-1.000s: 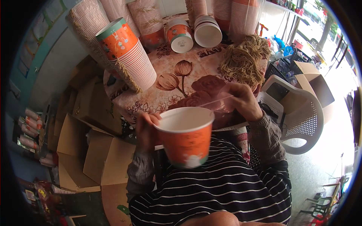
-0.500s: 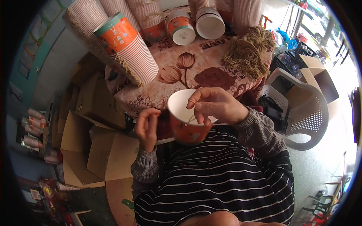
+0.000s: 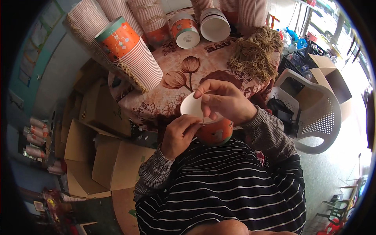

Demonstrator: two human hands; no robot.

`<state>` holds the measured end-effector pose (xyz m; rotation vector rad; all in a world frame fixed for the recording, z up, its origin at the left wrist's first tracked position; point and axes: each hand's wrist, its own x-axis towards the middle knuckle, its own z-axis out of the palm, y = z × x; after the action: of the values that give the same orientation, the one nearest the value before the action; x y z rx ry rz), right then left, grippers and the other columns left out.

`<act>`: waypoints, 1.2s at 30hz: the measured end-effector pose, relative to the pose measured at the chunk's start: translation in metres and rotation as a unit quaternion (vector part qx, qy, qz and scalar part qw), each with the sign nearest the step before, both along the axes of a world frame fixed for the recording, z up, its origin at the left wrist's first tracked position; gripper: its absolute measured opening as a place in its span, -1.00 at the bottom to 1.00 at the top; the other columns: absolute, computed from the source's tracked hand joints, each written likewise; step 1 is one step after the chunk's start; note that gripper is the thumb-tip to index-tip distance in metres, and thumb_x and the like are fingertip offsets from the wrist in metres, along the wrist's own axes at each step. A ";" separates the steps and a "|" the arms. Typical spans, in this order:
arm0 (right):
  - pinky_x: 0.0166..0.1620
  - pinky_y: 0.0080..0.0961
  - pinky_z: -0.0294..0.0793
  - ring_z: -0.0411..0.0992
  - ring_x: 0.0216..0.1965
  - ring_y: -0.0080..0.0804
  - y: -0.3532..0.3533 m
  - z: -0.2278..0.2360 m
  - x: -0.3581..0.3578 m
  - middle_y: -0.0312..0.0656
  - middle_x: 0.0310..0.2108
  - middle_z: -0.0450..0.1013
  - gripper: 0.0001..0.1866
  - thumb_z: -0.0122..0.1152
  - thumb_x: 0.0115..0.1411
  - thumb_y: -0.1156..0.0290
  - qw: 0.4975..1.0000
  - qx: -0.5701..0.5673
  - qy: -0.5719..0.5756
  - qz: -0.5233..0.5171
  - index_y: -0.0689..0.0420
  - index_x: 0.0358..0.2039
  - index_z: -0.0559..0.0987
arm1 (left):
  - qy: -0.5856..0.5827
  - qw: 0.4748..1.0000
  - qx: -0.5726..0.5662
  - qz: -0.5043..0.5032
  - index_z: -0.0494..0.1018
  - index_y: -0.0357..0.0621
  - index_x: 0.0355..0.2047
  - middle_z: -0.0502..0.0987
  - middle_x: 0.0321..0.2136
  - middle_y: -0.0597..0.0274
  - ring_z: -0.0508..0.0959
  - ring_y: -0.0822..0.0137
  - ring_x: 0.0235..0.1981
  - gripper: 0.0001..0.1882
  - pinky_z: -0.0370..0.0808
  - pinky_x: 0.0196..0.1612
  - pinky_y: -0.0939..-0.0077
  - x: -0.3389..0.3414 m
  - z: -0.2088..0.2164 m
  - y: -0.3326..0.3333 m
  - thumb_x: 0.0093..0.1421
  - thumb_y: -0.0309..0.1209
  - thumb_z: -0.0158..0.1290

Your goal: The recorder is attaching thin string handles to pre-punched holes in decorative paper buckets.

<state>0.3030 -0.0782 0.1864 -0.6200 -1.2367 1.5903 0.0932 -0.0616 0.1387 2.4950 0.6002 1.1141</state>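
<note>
An orange paper bucket (image 3: pixel 217 132) with a white inside is tilted over my lap, its mouth facing up toward me. My left hand (image 3: pixel 180 135) is closed in a pinch at the bucket's near left rim, with a thin cord (image 3: pixel 203 119) at its fingertips. Over the mouth, my right hand (image 3: pixel 227 102) has its fingers curled and thumb pressed in, where the upper end of that cord runs. The right fingers partly cover the bucket's opening and far rim. What supports the bucket from below is hidden.
A round table with a flowered cloth (image 3: pixel 174 92) stands ahead. On it are a tall stack of paper buckets (image 3: pixel 137 58), two shorter bucket stacks, and a heap of tan cords (image 3: pixel 256 55). Open cardboard boxes (image 3: pixel 84 168) lie left; a white plastic chair (image 3: pixel 317 117) stands right.
My left hand has moved right, from beside the bucket to its rim, and now pinches the cord. The bucket has shifted slightly right; my right hand has risen a little.
</note>
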 end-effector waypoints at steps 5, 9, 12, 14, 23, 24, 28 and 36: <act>-0.48 -0.74 0.35 0.38 -0.52 -0.66 -0.016 -0.014 0.012 -0.24 -0.40 0.49 -0.86 0.08 0.27 0.41 0.996 -0.037 0.079 -0.004 0.17 -0.20 0.47 | 0.004 0.990 -0.065 0.123 0.53 -0.20 -0.40 0.56 -0.51 0.18 0.56 0.17 -0.52 -0.91 0.44 -0.49 0.40 -0.010 0.011 -0.023 0.05 -0.53 0.19; -0.42 -0.68 0.42 0.42 -0.46 -0.65 -0.029 -0.038 0.008 -0.27 -0.32 0.51 -0.85 0.14 0.26 0.43 0.996 -0.064 0.062 -0.022 0.18 -0.19 0.51 | 0.119 0.975 0.050 0.179 0.53 -0.20 -0.41 0.55 -0.54 0.19 0.54 0.18 -0.55 -0.92 0.43 -0.49 0.38 -0.014 0.030 -0.036 0.04 -0.55 0.18; -0.13 -0.62 0.46 0.45 -0.25 -0.59 -0.034 -0.051 -0.003 -0.29 -0.27 0.51 -0.88 0.16 0.24 0.49 0.995 -0.041 0.081 -0.046 0.20 -0.22 0.55 | 0.064 0.981 0.126 0.129 0.51 -0.20 -0.40 0.54 -0.52 0.16 0.51 0.18 -0.59 -0.89 0.42 -0.50 0.36 -0.013 0.029 -0.032 0.03 -0.56 0.18; -0.09 -0.61 0.44 0.45 -0.21 -0.57 -0.034 -0.062 -0.004 -0.29 -0.27 0.51 -0.88 0.16 0.23 0.51 0.995 -0.029 0.094 -0.035 0.21 -0.22 0.55 | 0.048 0.988 0.052 0.138 0.50 -0.21 -0.33 0.54 -0.50 0.12 0.54 0.16 -0.55 -0.84 0.45 -0.48 0.35 -0.013 0.018 -0.032 0.03 -0.59 0.16; -0.09 -0.52 0.43 0.46 -0.30 -0.50 -0.040 -0.085 -0.012 -0.23 -0.37 0.50 -0.90 0.13 0.25 0.45 0.985 -0.066 0.159 0.015 0.19 -0.26 0.48 | 0.020 0.988 -0.042 0.149 0.49 -0.23 -0.21 0.52 -0.43 0.04 0.58 0.08 -0.44 -0.76 0.51 -0.41 0.36 -0.007 0.016 -0.038 0.08 -0.64 0.07; -0.09 -0.52 0.43 0.46 -0.30 -0.50 -0.039 -0.085 -0.012 -0.23 -0.37 0.50 -0.90 0.13 0.25 0.45 0.985 -0.066 0.161 0.014 0.19 -0.26 0.48 | 0.032 0.988 -0.039 0.148 0.49 -0.23 -0.20 0.52 -0.43 0.05 0.57 0.08 -0.44 -0.75 0.52 -0.41 0.36 -0.006 0.018 -0.038 0.08 -0.65 0.06; -0.16 -0.61 0.43 0.44 -0.32 -0.59 -0.038 -0.081 -0.015 -0.27 -0.38 0.49 -0.86 0.17 0.24 0.45 0.991 -0.065 0.120 -0.005 0.21 -0.23 0.48 | 0.039 0.988 -0.043 0.145 0.50 -0.21 -0.19 0.51 -0.44 0.07 0.57 0.08 -0.44 -0.74 0.51 -0.41 0.36 -0.005 0.017 -0.040 0.08 -0.66 0.05; -0.32 -0.73 0.43 0.44 -0.37 -0.69 -0.039 -0.084 -0.017 -0.29 -0.34 0.52 -0.82 0.19 0.23 0.46 0.997 0.000 0.006 -0.074 0.22 -0.18 0.49 | 0.050 0.989 -0.040 0.133 0.50 -0.21 -0.19 0.50 -0.45 0.09 0.57 0.11 -0.46 -0.75 0.51 -0.43 0.38 0.000 0.020 -0.042 0.09 -0.65 0.04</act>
<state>0.2858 -0.1171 0.1024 -0.6858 -1.1548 1.4697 0.0935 -0.1038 0.1590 2.4650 1.0104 1.0348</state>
